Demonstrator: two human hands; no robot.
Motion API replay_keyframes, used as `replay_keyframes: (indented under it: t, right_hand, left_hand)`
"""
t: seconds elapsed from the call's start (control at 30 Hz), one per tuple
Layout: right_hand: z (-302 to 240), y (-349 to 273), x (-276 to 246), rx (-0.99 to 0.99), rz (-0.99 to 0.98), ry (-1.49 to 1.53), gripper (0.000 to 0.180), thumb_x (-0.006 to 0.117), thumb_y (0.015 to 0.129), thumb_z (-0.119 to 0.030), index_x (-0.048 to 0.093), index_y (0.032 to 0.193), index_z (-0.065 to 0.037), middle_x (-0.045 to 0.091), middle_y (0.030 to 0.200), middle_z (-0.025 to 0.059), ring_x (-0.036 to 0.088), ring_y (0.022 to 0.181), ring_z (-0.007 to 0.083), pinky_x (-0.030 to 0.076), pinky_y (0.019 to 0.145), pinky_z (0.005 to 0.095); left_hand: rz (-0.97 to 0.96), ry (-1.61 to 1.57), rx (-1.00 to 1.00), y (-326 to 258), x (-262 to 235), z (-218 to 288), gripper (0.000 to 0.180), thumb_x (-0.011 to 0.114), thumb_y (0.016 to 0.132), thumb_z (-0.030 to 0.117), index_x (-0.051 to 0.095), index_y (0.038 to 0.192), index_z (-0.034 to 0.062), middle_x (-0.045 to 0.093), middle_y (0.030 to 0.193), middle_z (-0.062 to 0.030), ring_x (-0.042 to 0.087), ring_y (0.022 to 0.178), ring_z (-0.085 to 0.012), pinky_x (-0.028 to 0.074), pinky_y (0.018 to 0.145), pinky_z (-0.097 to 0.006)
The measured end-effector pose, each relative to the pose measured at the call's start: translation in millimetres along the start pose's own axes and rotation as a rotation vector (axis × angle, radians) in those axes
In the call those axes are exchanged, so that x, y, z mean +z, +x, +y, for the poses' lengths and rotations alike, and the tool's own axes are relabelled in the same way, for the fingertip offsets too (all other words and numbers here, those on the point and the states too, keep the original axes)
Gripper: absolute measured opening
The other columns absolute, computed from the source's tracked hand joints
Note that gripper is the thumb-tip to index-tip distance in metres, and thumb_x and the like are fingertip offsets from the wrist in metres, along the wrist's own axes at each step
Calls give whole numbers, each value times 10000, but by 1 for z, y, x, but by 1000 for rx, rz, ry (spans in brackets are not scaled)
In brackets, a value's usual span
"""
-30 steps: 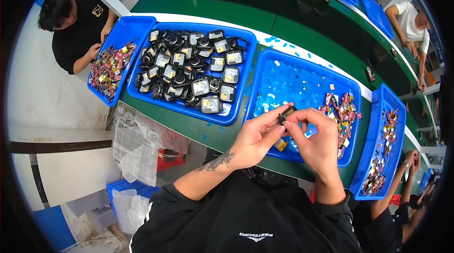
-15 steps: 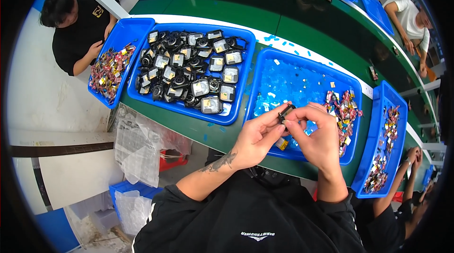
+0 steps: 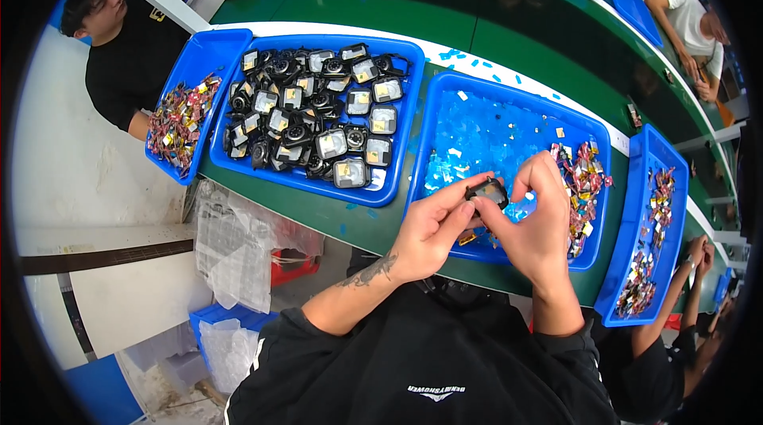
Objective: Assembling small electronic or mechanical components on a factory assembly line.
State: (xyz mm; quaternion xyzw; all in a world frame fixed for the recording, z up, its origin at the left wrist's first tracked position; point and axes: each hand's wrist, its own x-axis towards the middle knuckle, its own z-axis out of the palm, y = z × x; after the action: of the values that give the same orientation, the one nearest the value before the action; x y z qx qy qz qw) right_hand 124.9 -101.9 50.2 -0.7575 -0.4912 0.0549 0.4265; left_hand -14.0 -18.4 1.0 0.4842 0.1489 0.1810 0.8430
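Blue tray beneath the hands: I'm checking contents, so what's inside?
The tray holds blue scraps, with small pink, yellow and white pieces heaped at right. The left hand and right hand cover part of its near side; what lies beneath cannot be seen.

- Bench point(image 3: 377, 220): four trays in a row, L to R.
- Far-L tray point(image 3: 216, 52): small parts point(image 3: 183, 123) in near portion; co-worker point(image 3: 119, 79) to its L.
- Housings tray point(image 3: 410, 127): just R of far-L tray, w/ watch housings point(image 3: 331, 143) heaped in it.
- Film tray point(image 3: 427, 131): R of housings tray; film scraps point(image 3: 477, 139) L & ctr., parts pile point(image 3: 584, 195) at R end.
- Far-R tray point(image 3: 636, 210): R of film tray, w/ far & near parts clusters point(image 3: 638, 286).
- L hand point(image 3: 429, 230), R hand point(image 3: 540, 222): over film tray's near side, one housing point(image 3: 488, 193) btwn.
- Loose film bits point(image 3: 496, 77): on bench, behind film tray.
- Plastic sheeting point(image 3: 234, 246): below bench, near-L.
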Motion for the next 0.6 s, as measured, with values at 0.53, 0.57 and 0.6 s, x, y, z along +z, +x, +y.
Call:
replay_keyframes:
  t: [0.53,0.57,0.6]
  right_hand:
    - [19,-19,-7,518,-293,992,127,658,853,59,616,968,21,662,889,62,638,824,101,541,740,239]
    - [20,-18,-9,518,-310,1062,113,648,854,67,613,952,21,663,880,66,640,813,102,538,730,238]
    - [21,-18,-10,517,-308,1062,113,648,854,67,613,952,21,663,880,66,640,813,102,538,730,238]
  left_hand:
    - [26,453,376,6,-15,19,401,475,954,-43,509,1349,14,528,1373,-177,604,1121,-205,490,883,-283]
    - [-97,702,383,6,-21,24,386,512,921,-67,582,1290,26,542,1352,-196,632,1098,-238,515,866,-301]
    - [-99,702,384,5,-18,27,386,512,921,-67,582,1290,26,542,1352,-196,632,1098,-238,515,866,-301]
